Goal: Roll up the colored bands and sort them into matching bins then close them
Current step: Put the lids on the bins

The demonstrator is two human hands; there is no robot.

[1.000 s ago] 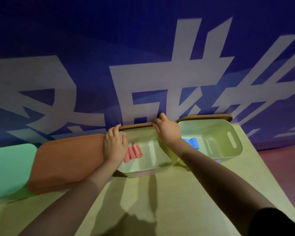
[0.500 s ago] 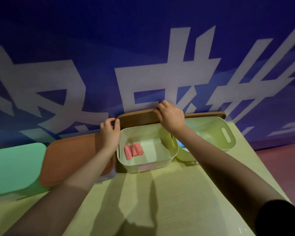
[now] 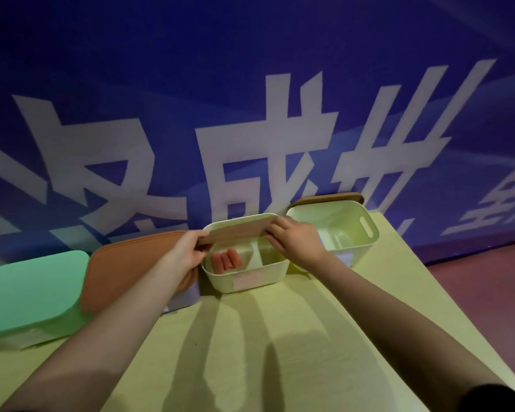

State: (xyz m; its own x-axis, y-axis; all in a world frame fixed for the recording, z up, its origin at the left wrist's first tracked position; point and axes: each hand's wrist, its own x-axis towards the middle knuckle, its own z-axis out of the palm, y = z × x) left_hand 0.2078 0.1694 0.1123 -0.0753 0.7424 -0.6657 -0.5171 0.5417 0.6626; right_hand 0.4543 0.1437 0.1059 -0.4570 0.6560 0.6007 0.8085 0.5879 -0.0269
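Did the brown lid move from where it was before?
Yes. The brown lid, held by the left hand and right hand, came forward from behind the middle bin to over its opening.

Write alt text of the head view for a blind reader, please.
Both hands, left hand and right hand, hold a brown lid over an open cream bin with rolled pink bands. Another open cream bin stands at its right.

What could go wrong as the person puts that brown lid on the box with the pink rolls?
The lid, held by the left hand and right hand, hangs tilted over the bin; it could seat crooked. The pink rolls lie near the left wall and might get pinched. The next bin is close; an elbow could nudge it.
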